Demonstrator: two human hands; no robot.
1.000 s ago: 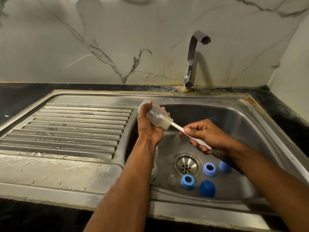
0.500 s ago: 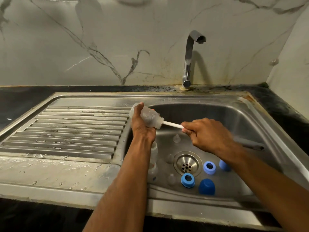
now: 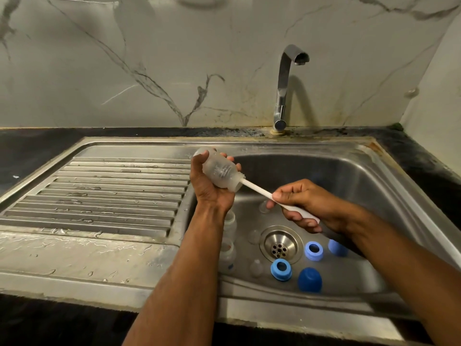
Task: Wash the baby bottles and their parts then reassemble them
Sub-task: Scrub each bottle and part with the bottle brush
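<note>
My left hand [image 3: 208,187] grips a clear baby bottle [image 3: 220,172] held on its side above the sink's left rim, mouth toward the right. My right hand [image 3: 306,206] holds the white handle of a bottle brush [image 3: 257,190] whose bristles are inside the bottle. On the sink floor lie two more clear bottles [image 3: 228,243] partly hidden behind my left forearm, clear teats [image 3: 255,268], two blue collar rings [image 3: 281,269], a dark blue cap [image 3: 309,279] and a lighter blue cap [image 3: 337,247].
The steel sink [image 3: 374,176] has a round drain [image 3: 279,247] in the middle. A ribbed, wet draining board [image 3: 112,196] lies to the left. The chrome tap [image 3: 284,88] stands at the back, with no water running. Marble wall behind, black counter around.
The brush has been drawn partly out of the bottle again, my right hand moving right and down. The bottle has tilted slightly in my left hand.
</note>
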